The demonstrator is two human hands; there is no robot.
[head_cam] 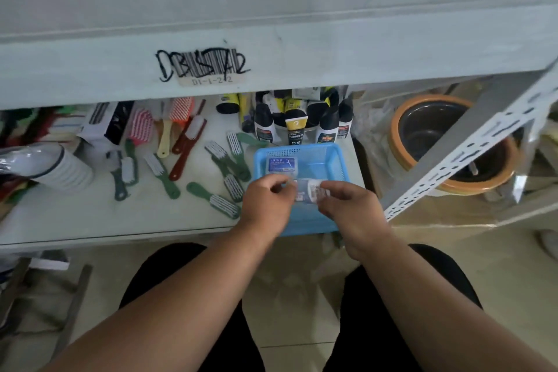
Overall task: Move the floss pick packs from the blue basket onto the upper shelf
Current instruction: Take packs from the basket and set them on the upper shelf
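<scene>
Both my hands are on one floss pick pack (pixel 308 193), just above the near end of the blue basket (pixel 332 157): left hand (pixel 265 205) pinches its left end, right hand (pixel 350 208) grips the right. It looks light, a stiff clear plastic box, probably slick, so I'd hold it by the short ends. A second pack (pixel 282 165) lies at the basket's far left. Up above, the upper shelf (pixel 332 48) waits.

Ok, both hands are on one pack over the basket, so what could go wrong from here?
1. The pack is only pinched by fingertips of the left hand and right hand; it may slip.
2. The basket overhangs the shelf edge and could tip.
3. A second pack remains inside, easily forgotten.
</scene>
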